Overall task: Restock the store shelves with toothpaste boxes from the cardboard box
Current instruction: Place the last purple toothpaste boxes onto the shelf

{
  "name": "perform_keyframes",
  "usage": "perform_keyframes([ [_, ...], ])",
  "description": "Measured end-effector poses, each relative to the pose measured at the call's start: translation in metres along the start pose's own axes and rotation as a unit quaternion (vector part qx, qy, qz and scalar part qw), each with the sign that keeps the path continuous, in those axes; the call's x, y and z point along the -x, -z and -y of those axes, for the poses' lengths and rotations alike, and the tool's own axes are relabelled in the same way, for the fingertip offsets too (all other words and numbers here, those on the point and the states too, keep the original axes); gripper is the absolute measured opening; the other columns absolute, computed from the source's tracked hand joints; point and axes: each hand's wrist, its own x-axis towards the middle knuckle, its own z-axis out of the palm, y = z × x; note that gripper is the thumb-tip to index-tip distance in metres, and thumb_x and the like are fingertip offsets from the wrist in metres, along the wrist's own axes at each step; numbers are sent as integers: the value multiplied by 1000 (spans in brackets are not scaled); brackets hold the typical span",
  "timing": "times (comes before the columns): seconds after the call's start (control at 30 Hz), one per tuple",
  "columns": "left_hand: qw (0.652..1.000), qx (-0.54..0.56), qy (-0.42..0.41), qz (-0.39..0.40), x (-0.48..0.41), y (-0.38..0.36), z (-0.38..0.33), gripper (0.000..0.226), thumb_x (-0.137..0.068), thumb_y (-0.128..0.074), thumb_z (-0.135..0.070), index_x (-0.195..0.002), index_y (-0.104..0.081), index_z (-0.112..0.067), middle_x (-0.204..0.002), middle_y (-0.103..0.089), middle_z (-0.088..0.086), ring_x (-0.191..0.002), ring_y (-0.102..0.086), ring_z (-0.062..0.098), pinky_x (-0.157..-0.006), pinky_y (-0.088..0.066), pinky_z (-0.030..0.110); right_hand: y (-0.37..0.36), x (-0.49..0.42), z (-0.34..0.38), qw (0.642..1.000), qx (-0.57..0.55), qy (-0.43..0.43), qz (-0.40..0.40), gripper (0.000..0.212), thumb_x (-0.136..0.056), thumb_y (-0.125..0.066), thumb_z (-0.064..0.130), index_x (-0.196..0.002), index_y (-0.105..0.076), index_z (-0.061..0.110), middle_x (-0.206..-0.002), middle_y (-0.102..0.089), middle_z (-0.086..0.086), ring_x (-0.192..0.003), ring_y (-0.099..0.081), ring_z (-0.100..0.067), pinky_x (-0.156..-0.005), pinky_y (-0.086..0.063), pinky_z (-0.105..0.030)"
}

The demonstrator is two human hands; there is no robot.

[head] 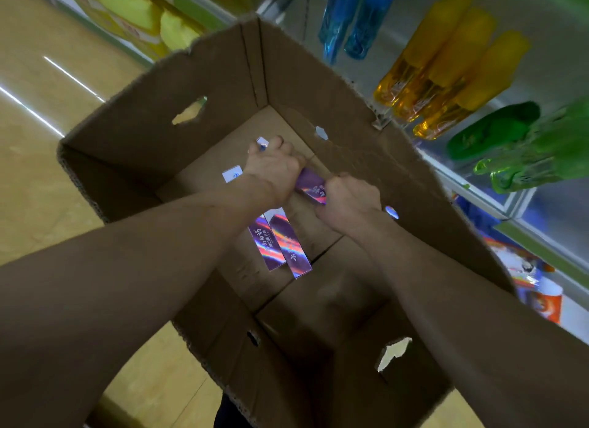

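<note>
Both my arms reach down into an open brown cardboard box (pixel 149 131) that stands on the floor. My left hand (pixel 274 169) curls round toothpaste boxes whose white ends (pixel 231 174) stick out beside my wrist. My right hand (pixel 349 201) grips a purple holographic toothpaste box (pixel 310 185) that runs between the two hands. Two more purple toothpaste boxes (pixel 280 243) lie side by side on the box's bottom, below my hands.
Store shelves (pixel 516 201) run along the right with blue bottles (pixel 350 19), orange bottles (pixel 446 70) and green bottles (pixel 526 147). Lower shelf holds colourful packs (pixel 535 287). Yellow packs (pixel 137 13) stand at the top left. Tan floor (pixel 38 115) lies to the left.
</note>
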Motion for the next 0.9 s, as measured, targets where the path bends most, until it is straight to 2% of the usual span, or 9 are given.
perform_keyframes([
  [0.17, 998, 47, 29, -7, 30, 54, 11, 40, -92, -53, -29, -132, -47, -24, -127, -42, 7, -126, -31, 25, -97, -33, 47, 45, 16, -3, 998, -19, 43, -45, 50, -88, -60, 33, -131, -44, 12, -129, -46, -11, -123, -43, -31, -92, -43, -41],
  [0.33, 994, 55, 69, -59, 78, 121, 20, 45, -94, -48, -40, -135, -43, -23, -129, -43, 8, -125, -34, 27, -101, -32, 48, 110, 40, 1, 983, -24, 133, -123, 43, -90, -53, 28, -129, -47, 11, -124, -47, -13, -118, -44, -34, -96, -41, -44],
  [0.47, 987, 46, 111, -107, 119, 172, 32, 47, -92, -51, -38, -135, -41, -22, -130, -44, 7, -126, -37, 27, -106, -30, 48, 172, 67, 14, 966, -34, 194, -165, 42, -91, -53, 24, -131, -47, 13, -126, -46, -10, -116, -43, -30, -96, -39, -44],
  [0.63, 972, 54, 177, -148, 180, 232, 47, 43, -90, -54, -36, -128, -44, -18, -125, -48, 8, -122, -41, 28, -102, -33, 47, 243, 108, 31, 944, -32, 261, -197, 38, -89, -54, 24, -125, -50, 11, -122, -47, -11, -114, -44, -30, -96, -40, -46],
  [0.8, 955, 30, 222, -196, 255, 289, 51, 41, -91, -52, -39, -126, -45, -20, -126, -48, 6, -123, -42, 26, -102, -34, 47, 303, 155, 58, 911, -16, 331, -246, 38, -86, -56, 26, -121, -51, 11, -116, -49, -10, -112, -46, -31, -93, -41, -39],
  [0.9, 940, 8, 256, -224, 305, 318, 54, 43, -91, -52, -44, -127, -45, -22, -129, -48, 4, -125, -42, 25, -102, -32, 46, 336, 189, 79, 887, -1, 373, -271, 39, -87, -56, 27, -123, -51, 13, -118, -50, -9, -111, -46, -30, -91, -36, -35],
])
